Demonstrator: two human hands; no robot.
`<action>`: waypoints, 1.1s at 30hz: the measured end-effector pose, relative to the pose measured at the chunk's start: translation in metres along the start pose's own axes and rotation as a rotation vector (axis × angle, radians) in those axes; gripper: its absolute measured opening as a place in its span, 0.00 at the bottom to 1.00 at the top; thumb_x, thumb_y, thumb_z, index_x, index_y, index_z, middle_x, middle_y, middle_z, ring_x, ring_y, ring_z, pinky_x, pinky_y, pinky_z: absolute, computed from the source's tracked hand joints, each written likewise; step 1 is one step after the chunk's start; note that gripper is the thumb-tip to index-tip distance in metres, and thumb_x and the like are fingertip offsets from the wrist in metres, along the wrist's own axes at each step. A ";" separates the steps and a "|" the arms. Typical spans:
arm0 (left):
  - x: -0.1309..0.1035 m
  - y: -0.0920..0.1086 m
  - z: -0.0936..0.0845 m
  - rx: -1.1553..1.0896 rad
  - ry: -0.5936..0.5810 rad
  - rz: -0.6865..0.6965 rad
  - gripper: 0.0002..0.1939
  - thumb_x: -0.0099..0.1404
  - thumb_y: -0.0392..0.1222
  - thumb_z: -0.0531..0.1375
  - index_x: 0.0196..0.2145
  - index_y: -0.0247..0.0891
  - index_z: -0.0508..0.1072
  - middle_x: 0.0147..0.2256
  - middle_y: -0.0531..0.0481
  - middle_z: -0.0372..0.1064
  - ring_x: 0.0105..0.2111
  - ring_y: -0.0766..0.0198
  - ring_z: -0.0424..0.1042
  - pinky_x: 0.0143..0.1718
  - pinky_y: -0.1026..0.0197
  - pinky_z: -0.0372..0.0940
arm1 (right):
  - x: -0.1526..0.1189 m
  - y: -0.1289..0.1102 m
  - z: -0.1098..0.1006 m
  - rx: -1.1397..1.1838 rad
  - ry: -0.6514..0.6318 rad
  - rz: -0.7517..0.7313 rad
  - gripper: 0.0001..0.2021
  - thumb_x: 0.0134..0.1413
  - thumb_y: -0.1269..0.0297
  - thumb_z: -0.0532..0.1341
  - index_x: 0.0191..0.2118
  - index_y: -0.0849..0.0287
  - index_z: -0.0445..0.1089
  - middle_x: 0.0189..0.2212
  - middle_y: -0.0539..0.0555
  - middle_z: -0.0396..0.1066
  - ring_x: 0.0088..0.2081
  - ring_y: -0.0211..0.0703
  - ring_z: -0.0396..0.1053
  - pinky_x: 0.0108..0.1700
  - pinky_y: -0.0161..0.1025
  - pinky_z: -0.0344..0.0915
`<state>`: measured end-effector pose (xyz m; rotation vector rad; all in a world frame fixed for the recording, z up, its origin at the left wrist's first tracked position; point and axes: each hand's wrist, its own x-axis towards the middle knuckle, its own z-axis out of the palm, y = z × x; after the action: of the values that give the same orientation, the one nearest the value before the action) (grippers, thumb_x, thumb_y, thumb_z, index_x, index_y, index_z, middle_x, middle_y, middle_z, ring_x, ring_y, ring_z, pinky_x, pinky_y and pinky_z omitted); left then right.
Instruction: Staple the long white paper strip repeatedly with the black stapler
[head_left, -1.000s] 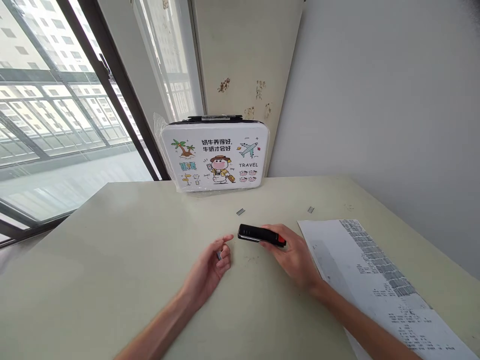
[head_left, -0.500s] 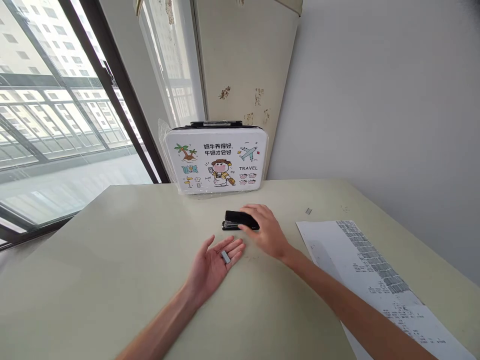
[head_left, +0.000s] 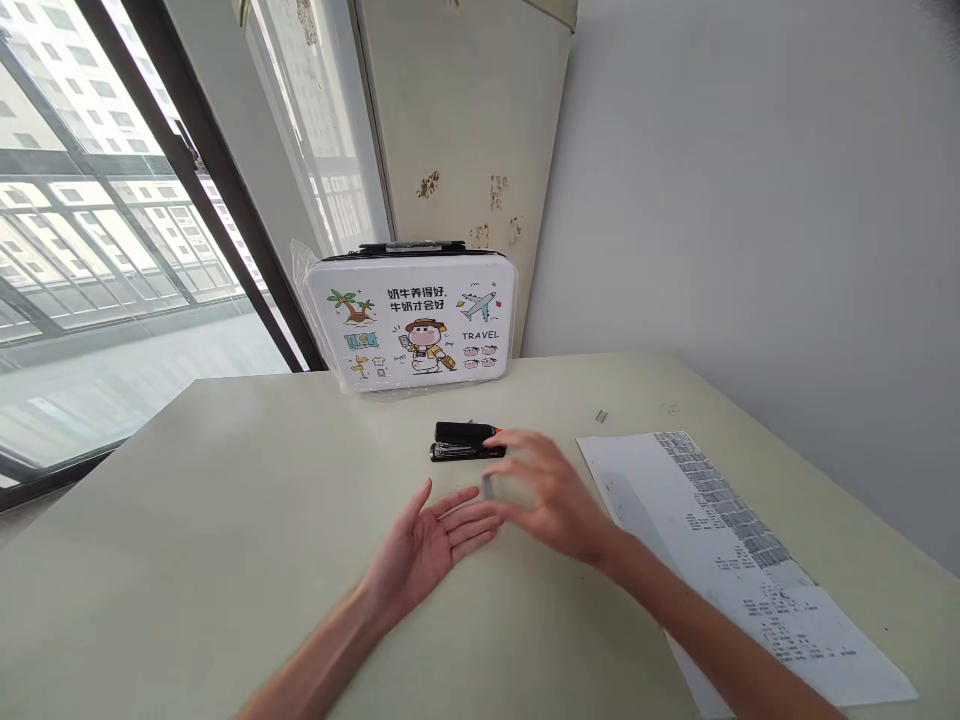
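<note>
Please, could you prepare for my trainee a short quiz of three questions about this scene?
1. True or false: the left hand is open, with the palm facing up.
2. Choose one. A small grey strip is held by: A) the left hand; B) the right hand; C) neither hand.
3. Complete: in the picture, the printed sheet lies to the ____ of the stapler.

Key: 1 true; 2 B; 3 right.

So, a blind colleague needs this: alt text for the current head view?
A right hand pinches a small, blurred grey strip beside the open left hand, above a pale tabletop. Beyond sits a black stapler, with a white printed paper sheet at right and a white cartoon-printed case behind.
</note>
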<state>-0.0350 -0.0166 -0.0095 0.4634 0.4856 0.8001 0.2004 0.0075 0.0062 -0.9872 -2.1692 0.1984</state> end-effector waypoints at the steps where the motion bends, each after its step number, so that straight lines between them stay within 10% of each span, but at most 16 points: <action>1: 0.000 0.000 0.000 0.008 0.015 -0.002 0.30 0.79 0.57 0.51 0.59 0.24 0.72 0.56 0.29 0.74 0.59 0.43 0.73 0.66 0.44 0.57 | -0.005 0.016 -0.008 -0.028 0.066 0.105 0.12 0.66 0.52 0.64 0.50 0.50 0.75 0.61 0.56 0.70 0.64 0.54 0.64 0.66 0.54 0.62; 5: 0.000 0.001 -0.001 0.056 0.071 0.002 0.26 0.78 0.54 0.53 0.57 0.27 0.74 0.55 0.31 0.75 0.55 0.46 0.76 0.61 0.46 0.63 | -0.035 0.099 -0.038 -0.283 0.203 0.561 0.17 0.64 0.45 0.62 0.46 0.50 0.77 0.57 0.56 0.72 0.59 0.55 0.69 0.60 0.52 0.66; 12: 0.001 0.002 0.001 0.113 0.107 0.005 0.21 0.75 0.52 0.60 0.50 0.30 0.78 0.46 0.38 0.78 0.46 0.53 0.77 0.50 0.54 0.69 | -0.071 0.171 -0.051 -0.406 0.246 0.742 0.23 0.62 0.44 0.59 0.42 0.59 0.79 0.52 0.66 0.73 0.54 0.65 0.69 0.58 0.61 0.64; 18: -0.001 0.003 0.004 0.145 0.144 0.037 0.15 0.68 0.49 0.67 0.42 0.33 0.77 0.35 0.47 0.71 0.33 0.64 0.70 0.38 0.61 0.66 | -0.081 0.153 -0.064 -0.359 0.246 0.694 0.23 0.66 0.43 0.55 0.49 0.56 0.76 0.54 0.61 0.75 0.55 0.59 0.72 0.56 0.56 0.68; 23: -0.005 0.005 0.002 0.457 0.171 0.102 0.24 0.70 0.54 0.64 0.25 0.39 0.59 0.23 0.59 0.48 0.21 0.71 0.44 0.23 0.64 0.46 | -0.111 0.101 -0.078 -0.214 0.038 0.601 0.19 0.70 0.45 0.53 0.50 0.47 0.75 0.54 0.54 0.77 0.48 0.52 0.77 0.43 0.47 0.76; 33: -0.007 0.015 -0.006 1.217 0.377 0.254 0.25 0.63 0.47 0.59 0.24 0.42 0.42 0.23 0.59 0.36 0.24 0.68 0.37 0.25 0.60 0.37 | -0.204 0.069 -0.081 -0.345 -0.093 0.546 0.28 0.72 0.46 0.52 0.73 0.40 0.55 0.75 0.47 0.52 0.74 0.59 0.51 0.70 0.69 0.57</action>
<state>-0.0506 -0.0112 -0.0039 1.5323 1.2867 0.7669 0.3854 -0.1010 -0.0780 -1.7919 -2.0055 0.1261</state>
